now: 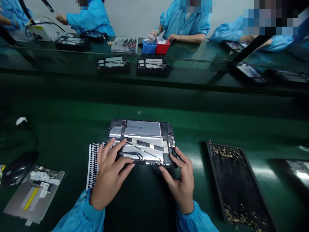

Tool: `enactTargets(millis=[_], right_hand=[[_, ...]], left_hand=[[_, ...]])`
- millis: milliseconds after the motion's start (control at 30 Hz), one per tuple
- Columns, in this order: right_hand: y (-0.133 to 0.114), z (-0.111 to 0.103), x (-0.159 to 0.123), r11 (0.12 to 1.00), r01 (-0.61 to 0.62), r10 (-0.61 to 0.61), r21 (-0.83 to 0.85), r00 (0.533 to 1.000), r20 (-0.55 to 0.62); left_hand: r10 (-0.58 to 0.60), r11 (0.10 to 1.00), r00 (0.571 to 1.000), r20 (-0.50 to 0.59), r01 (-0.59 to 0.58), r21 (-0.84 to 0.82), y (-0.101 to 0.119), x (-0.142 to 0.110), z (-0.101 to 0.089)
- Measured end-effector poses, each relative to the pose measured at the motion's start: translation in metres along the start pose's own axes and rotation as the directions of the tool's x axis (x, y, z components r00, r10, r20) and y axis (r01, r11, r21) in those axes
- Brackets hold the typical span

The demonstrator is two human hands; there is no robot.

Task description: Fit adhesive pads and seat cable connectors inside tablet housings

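Note:
An opened tablet (pixel 145 129) with its inner side up, showing silver battery plates, dark tape strips and thin cables, sits in front of me. My left hand (pixel 109 172) is at its lower left, thumb and index finger together at the front edge and other fingertips over the inside. My right hand (pixel 182 178) grips the lower right corner, thumb at the front edge and fingers along the side. Partly behind my left hand lies a white sheet with rows of black pieces (pixel 92 166).
A black tray (pixel 218 190) with small gold-coloured screws lies to the right. At left are a flat metal-backed panel (pixel 18 201) and a black mouse (pixel 19 169). Across a raised shelf with more opened tablets (pixel 153 67), several co-workers in blue sit near blue (pixel 149 47) and red bins (pixel 162 47).

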State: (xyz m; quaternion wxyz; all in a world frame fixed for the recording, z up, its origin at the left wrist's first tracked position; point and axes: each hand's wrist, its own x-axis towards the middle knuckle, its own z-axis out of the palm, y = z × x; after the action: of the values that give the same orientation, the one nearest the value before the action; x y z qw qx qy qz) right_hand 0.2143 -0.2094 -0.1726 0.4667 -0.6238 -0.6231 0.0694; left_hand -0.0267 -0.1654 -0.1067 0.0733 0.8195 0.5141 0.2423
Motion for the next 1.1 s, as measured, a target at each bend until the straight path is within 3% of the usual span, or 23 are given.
enactTargets(millis=[100,233,533,900,1000,1100], right_hand=[[-0.001,-0.001,0.000,1.000,-0.011,0.011,0.006,1.000,0.007],[-0.002,-0.002,0.000,1.000,-0.016,0.016,0.015,1.000,-0.001],[-0.002,-0.001,0.000,1.000,-0.005,0.005,0.006,1.000,0.001],[-0.002,-0.002,0.000,1.000,-0.002,0.002,-0.002,1.000,0.008],[-0.002,-0.003,0.000,1.000,-0.004,0.004,-0.004,1.000,0.014],[-0.002,-0.003,-0.001,1.000,-0.006,0.006,-0.005,1.000,0.017]], left_hand=[[0.020,1.000,0.997,0.072,-0.019,-0.018,-0.003,0.007,-0.004],[0.021,0.998,0.996,0.082,-0.017,-0.052,-0.004,0.012,-0.006],[0.106,0.994,0.992,-0.062,-0.106,-0.001,-0.004,-0.003,0.000],[0.207,0.967,0.976,-0.062,-0.195,0.162,-0.001,-0.013,0.001],[0.195,0.970,0.974,-0.117,-0.173,0.173,0.000,-0.017,0.007],[0.102,0.991,0.975,-0.199,-0.083,0.102,0.001,-0.017,0.013]])
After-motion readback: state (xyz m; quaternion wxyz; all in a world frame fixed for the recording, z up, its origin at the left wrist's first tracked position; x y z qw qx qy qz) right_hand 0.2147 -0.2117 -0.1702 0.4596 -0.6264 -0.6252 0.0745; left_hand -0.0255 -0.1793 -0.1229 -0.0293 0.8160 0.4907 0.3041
